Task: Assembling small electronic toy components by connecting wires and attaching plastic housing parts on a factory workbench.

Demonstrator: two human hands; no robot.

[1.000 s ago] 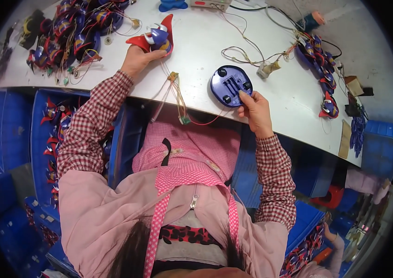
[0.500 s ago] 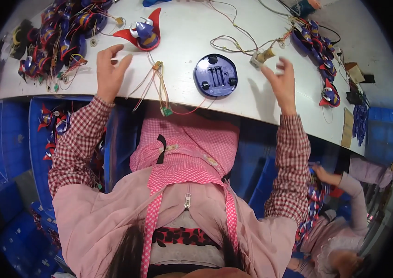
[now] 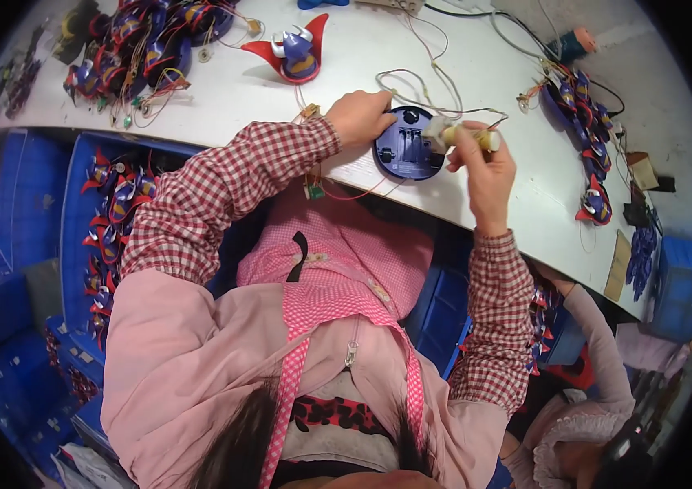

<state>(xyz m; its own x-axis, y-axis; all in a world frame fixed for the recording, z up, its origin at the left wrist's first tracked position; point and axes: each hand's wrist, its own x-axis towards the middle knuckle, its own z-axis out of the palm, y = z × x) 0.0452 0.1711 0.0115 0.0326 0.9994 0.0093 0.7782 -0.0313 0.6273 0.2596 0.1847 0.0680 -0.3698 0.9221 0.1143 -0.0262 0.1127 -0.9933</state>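
Note:
My left hand is closed at the left rim of a round, dark purple toy base, holding it on the white table. Battery slots show on the base's upper face. In my right hand is a wired yellow cylinder with a pale block at its end, which is blurred and held over the base's right side. Whether the block touches the slots I cannot tell. A small green circuit board hangs at the table's front edge, with a red wire running toward the base. Beyond my left hand stands a purple horned toy head with red wings.
Piles of similar wired toy heads lie at the far left and along the right. Long wires loop across the table behind the base. Blue bins stand below the table. A co-worker's arm shows at lower right.
My left hand has moved right from beside the horned toy to the base. My right hand has picked up the wired cylinder and brought it left over the base. The whole view has shifted.

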